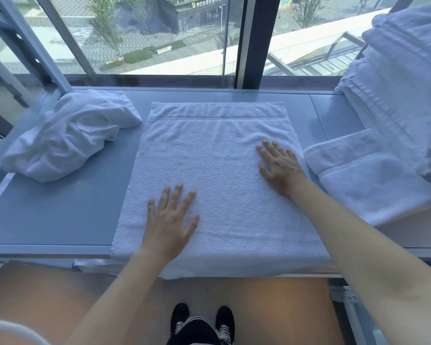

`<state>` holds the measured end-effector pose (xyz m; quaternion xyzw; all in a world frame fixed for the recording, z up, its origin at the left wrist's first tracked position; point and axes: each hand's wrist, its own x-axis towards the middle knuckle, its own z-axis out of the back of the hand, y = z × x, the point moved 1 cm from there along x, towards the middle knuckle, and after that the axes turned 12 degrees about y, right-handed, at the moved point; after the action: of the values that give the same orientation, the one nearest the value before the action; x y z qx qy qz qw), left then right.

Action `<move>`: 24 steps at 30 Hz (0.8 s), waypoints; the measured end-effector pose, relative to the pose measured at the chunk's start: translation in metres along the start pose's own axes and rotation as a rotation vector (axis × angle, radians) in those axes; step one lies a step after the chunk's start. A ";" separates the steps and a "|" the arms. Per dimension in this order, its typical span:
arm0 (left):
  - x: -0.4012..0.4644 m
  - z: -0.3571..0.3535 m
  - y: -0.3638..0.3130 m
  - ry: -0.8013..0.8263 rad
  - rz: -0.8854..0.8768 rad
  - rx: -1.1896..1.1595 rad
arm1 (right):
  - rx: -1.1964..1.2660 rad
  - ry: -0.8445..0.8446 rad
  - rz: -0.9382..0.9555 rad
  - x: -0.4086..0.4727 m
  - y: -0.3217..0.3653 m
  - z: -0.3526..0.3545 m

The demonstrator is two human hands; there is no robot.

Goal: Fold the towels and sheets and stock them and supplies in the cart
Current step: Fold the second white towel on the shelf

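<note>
- Two hands press flat on one big white towel, spread in the middle of the gray-blue table by the window. Its near edge hangs over the table's front.
- Tall stack of folded white towels stands at the far right, w/ one loose towel draped on top.
- Crumpled towel lies in a heap on the left, just beside the flat one.
- Folded towel sits right of the flat one, touching the stack's base.
- L hand: fingers straight & spread, palm down on the towel's near-left part, holding nothing.
- R hand: fingers straight too, palm down near the towel's right edge, holding nothing.
- Black shoes w/ white laces on the floor below.
</note>
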<state>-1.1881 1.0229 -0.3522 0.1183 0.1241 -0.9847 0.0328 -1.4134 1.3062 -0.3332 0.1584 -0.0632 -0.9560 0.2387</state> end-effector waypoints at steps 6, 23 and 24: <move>-0.001 -0.006 0.003 -0.046 -0.001 0.008 | 0.142 -0.081 0.109 -0.061 0.055 -0.018; -0.015 -0.006 0.031 -0.048 -0.024 -0.042 | 0.041 -0.001 0.086 -0.130 0.034 -0.065; -0.013 -0.003 0.032 -0.045 -0.024 -0.049 | 0.040 0.005 0.090 -0.127 0.035 -0.063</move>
<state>-1.1721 0.9936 -0.3597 0.0937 0.1489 -0.9840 0.0265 -1.2716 1.3332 -0.3511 0.1624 -0.0888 -0.9425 0.2783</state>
